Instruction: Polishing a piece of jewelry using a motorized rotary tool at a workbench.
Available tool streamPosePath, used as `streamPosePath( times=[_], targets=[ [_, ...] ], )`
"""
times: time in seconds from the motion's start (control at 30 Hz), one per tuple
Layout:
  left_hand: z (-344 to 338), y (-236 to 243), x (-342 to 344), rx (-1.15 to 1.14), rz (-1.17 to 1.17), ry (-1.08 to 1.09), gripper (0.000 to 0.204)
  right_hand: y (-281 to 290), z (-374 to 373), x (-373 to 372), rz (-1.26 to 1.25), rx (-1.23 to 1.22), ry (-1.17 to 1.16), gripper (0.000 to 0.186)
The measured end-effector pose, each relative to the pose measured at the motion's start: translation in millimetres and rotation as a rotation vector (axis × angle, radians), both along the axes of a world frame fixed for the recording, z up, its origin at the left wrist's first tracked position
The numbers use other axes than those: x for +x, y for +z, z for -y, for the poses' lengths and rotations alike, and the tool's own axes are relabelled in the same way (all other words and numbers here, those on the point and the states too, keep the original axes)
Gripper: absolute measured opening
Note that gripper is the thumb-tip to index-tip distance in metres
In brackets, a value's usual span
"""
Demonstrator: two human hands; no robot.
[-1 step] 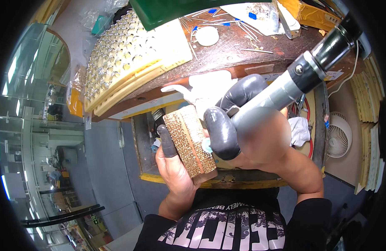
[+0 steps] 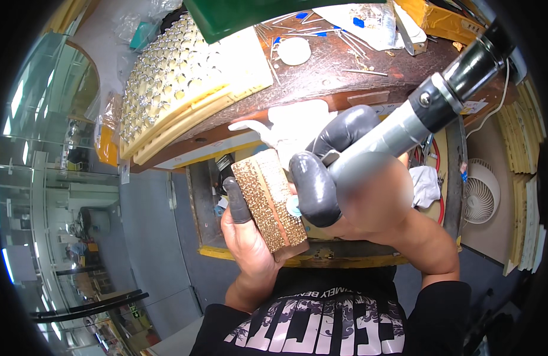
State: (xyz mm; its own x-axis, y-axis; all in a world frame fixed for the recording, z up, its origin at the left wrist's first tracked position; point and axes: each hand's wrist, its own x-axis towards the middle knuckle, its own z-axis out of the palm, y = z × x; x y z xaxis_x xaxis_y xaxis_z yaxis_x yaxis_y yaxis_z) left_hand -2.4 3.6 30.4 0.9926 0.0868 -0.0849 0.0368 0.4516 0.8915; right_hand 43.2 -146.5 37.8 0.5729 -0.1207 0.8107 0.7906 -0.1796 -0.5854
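My left hand [image 2: 246,243], with a dark finger cot on one digit, grips a rectangular block [image 2: 267,202] with a gold, grainy top and a copper-coloured stripe. My right hand [image 2: 318,184], wearing shiny black finger cots, is closed on a grey and black cylindrical handpiece [image 2: 404,118] that slants up to the right; part of this hand is blurred. A small light-blue round piece [image 2: 294,206] shows between the block and my right fingers, its tip hidden. White material [image 2: 295,118] lies just beyond both hands.
The wooden bench [image 2: 393,77] carries a yellow board of metal rings [image 2: 167,77], thin metal rods [image 2: 363,72], a white round dish [image 2: 294,51] and a yellow box [image 2: 440,24]. A green panel [image 2: 238,15] overhangs the back. An open drawer holds tools below. A fan [image 2: 482,190] stands right.
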Motion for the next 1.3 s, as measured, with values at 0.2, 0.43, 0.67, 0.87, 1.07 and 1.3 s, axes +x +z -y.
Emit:
streamPosePath(
  times=[0.2,0.43,0.67,0.87,1.07,1.3],
  targets=[
    [1.0,-1.9,0.4,0.023,0.027,0.028,0.052,-0.6,-2.2,2.2,0.029,0.015,-0.005,0.011],
    [1.0,-2.6,0.2,0.025,0.026,0.039,0.053,-0.5,-1.7,0.0,0.016,-0.011,-0.015,0.01],
    [-4.4,-2.4,-1.1,0.034,-0.029,-0.012,0.054,-3.0,-2.0,0.6,0.016,-0.016,-0.01,0.009],
    [-1.4,-1.7,-1.4,0.037,-0.013,0.007,0.053,-2.6,-1.2,-2.1,-0.027,-0.019,-0.008,0.009],
    [-2.2,-2.7,-1.2,0.041,-0.006,0.01,0.052,0.7,-0.7,-0.5,-0.004,-0.037,0.005,0.011],
    [-3.3,-5.5,-0.5,0.025,0.05,-0.001,0.052,0.0,-1.6,0.4,0.014,-0.028,0.004,0.011]
  ],
)
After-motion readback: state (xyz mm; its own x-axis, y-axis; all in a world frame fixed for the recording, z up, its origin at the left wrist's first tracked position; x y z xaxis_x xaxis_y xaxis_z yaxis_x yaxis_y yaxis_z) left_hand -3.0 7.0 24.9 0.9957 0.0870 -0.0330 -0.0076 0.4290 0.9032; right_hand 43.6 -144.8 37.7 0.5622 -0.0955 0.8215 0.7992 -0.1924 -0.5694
